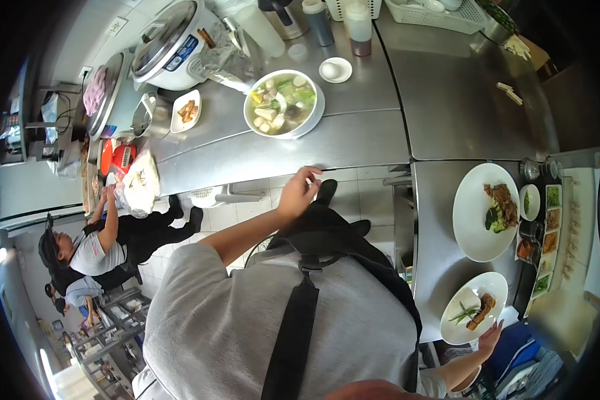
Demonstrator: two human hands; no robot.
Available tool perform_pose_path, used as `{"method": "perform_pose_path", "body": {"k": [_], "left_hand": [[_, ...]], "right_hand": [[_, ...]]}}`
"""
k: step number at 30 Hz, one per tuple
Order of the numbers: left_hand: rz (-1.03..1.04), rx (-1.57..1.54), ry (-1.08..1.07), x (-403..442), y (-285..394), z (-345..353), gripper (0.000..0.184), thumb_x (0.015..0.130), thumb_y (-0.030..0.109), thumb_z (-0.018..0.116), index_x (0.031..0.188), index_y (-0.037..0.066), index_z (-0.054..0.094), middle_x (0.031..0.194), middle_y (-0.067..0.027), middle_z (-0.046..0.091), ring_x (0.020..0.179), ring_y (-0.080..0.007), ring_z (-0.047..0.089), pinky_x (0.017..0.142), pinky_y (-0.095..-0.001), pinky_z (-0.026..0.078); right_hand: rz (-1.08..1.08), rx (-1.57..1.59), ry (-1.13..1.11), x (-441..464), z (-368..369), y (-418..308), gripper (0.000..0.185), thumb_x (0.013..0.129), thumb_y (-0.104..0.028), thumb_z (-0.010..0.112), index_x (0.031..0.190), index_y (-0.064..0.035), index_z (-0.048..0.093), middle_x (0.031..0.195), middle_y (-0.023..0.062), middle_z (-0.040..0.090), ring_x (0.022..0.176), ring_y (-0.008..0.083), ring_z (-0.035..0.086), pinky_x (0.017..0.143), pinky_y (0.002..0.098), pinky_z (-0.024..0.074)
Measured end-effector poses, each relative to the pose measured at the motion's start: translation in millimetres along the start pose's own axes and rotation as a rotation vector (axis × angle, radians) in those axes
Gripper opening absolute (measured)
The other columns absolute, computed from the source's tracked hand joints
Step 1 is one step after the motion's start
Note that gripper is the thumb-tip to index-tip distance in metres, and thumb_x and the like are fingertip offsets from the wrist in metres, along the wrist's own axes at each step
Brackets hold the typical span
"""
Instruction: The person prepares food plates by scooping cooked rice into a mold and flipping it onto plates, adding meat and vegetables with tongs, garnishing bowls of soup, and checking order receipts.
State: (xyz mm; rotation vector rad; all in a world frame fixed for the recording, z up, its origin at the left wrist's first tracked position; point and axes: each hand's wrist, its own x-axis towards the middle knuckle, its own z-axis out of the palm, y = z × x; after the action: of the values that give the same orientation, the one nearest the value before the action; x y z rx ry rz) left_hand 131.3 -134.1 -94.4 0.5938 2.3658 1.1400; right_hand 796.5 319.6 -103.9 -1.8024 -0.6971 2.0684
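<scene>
Steel kitchen counter [360,137] is wrapping two working sides

Polished metal is running ahead of the left hand [301,190], then turning a corner and reaching the right hand [490,337], an arrangement presumably putting both stretches within a short turn. Well off to the left of the left hand, a co-worker [107,247] is standing.

Beyond the left hand and leftward, a big lidded cooker [180,79] is sitting toward the back, probably so that its bulk is not crowding the front edge. Forward of the right hand and outside it, garnish tubs [551,230] are standing in a row, perhaps so that each filling is showing separately.

Nearer, also forward of the right hand, a large oval plate [470,223] is lying flat, its meat [508,203] sitting off-centre. Ahead of the left hand, a soup bowl [279,136] is resting on a white underplate [321,110], which is likely serving to catch drips.

The right hand is gripping the rim of a smaller oval plate [455,327], probably so that its fingers are not touching the browned pieces [481,312] and green sprigs [465,312]. Whether the counter is sharing the weight, I cannot tell. The left hand is hanging loosely curled before the counter's near edge, holding nothing visible.

Beyond it, just right of the soup, an egg [329,69] is resting in a small dish [344,72], whose rim is presumably stopping any roll.
</scene>
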Motion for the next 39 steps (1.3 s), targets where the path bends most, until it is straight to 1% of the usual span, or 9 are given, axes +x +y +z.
{"method": "perform_pose_path", "body": {"k": [3, 6, 9, 14, 18, 26, 30, 33, 39], "left_hand": [[-0.044, -0.056, 0.037, -6, -7, -7, 0.025, 0.089, 0.012, 0.056, 0.114, 0.008, 0.052, 0.078, -0.0042, 0.054, 0.057, -0.0148, 0.051, 0.058, -0.0303, 0.044], [0.047, -0.189, -0.084, -6, -1, 17, 0.030, 0.087, 0.004, 0.054, 0.116, 0.008, 0.051, 0.082, -0.0037, 0.056, 0.069, -0.0115, 0.050, 0.065, -0.0263, 0.043], [0.090, -0.277, -0.331, -2, 23, 41, 0.036, 0.088, 0.003, 0.053, 0.123, 0.009, 0.048, 0.086, -0.0021, 0.053, 0.071, -0.0079, 0.051, 0.064, -0.0247, 0.044], [0.118, -0.323, -0.816, -5, 65, 120, 0.036, 0.095, 0.018, 0.053, 0.129, 0.009, 0.045, 0.090, -0.0054, 0.060, 0.072, -0.0110, 0.058, 0.065, -0.0246, 0.049], [0.174, -0.275, -1.159, -20, 110, 178, 0.041, 0.096, 0.018, 0.049, 0.134, 0.006, 0.039, 0.096, -0.0078, 0.061, 0.074, -0.0121, 0.060, 0.067, -0.0245, 0.050], [-0.051, -0.211, -1.302, -52, 128, 246, 0.044, 0.098, 0.022, 0.042, 0.137, 0.005, 0.031, 0.104, -0.0150, 0.061, 0.081, -0.0248, 0.065, 0.070, -0.0329, 0.056], [-0.128, -0.232, -1.404, -72, 146, 273, 0.044, 0.091, 0.024, 0.046, 0.129, 0.000, 0.042, 0.106, -0.0173, 0.062, 0.085, -0.0287, 0.066, 0.071, -0.0360, 0.057], [-0.288, -0.177, -1.436, -64, 142, 288, 0.045, 0.085, 0.023, 0.042, 0.120, -0.006, 0.047, 0.109, -0.0207, 0.060, 0.090, -0.0324, 0.065, 0.076, -0.0386, 0.057], [-0.445, -0.058, -1.394, -66, 147, 333, 0.046, 0.085, 0.027, 0.041, 0.119, -0.003, 0.048, 0.110, -0.0206, 0.059, 0.095, -0.0325, 0.063, 0.079, -0.0408, 0.057]], "right_hand": [[-0.053, 0.018, -0.448, 29, -64, 24, 0.054, 0.098, -0.047, 0.037, 0.134, -0.0079, 0.045, 0.130, 0.0067, 0.054, 0.118, 0.0246, 0.052, 0.098, 0.0361, 0.0430], [-0.228, 0.089, 0.090, -12, 23, 53, 0.053, 0.099, -0.044, 0.034, 0.138, -0.0086, 0.041, 0.132, 0.0084, 0.052, 0.121, 0.0258, 0.050, 0.099, 0.0385, 0.0428], [-0.504, 0.014, -0.243, -37, 71, 83, 0.053, 0.100, -0.040, 0.035, 0.137, -0.0031, 0.041, 0.131, 0.0123, 0.051, 0.120, 0.0238, 0.051, 0.098, 0.0378, 0.0437], [-0.584, -0.157, 0.520, -55, 103, 138, 0.047, 0.100, -0.035, 0.036, 0.128, -0.0012, 0.052, 0.125, 0.0138, 0.057, 0.116, 0.0212, 0.051, 0.100, 0.0342, 0.0396], [-0.649, -0.271, 0.731, -64, 131, 152, 0.048, 0.100, -0.036, 0.038, 0.122, 0.0026, 0.055, 0.120, 0.0148, 0.060, 0.112, 0.0228, 0.053, 0.100, 0.0334, 0.0371], [-0.844, -0.071, 0.662, -73, 160, 208, 0.045, 0.099, -0.033, 0.034, 0.120, -0.0016, 0.057, 0.114, 0.0153, 0.063, 0.105, 0.0266, 0.059, 0.095, 0.0373, 0.0424], [-0.829, 0.115, 0.559, -88, 168, 221, 0.055, 0.101, -0.040, 0.032, 0.140, -0.0021, 0.037, 0.144, 0.0130, 0.039, 0.132, 0.0230, 0.036, 0.110, 0.0368, 0.0266], [-0.708, 0.484, 0.584, -108, 184, 258, 0.047, 0.098, -0.039, 0.041, 0.139, -0.0154, 0.042, 0.094, 0.0025, 0.058, 0.073, 0.0116, 0.058, 0.061, 0.0270, 0.0525], [-0.509, 0.684, 0.776, -170, 209, 386, 0.046, 0.096, -0.045, 0.043, 0.121, -0.0085, 0.055, 0.088, 0.0071, 0.064, 0.068, 0.0154, 0.062, 0.058, 0.0283, 0.0527]]}}
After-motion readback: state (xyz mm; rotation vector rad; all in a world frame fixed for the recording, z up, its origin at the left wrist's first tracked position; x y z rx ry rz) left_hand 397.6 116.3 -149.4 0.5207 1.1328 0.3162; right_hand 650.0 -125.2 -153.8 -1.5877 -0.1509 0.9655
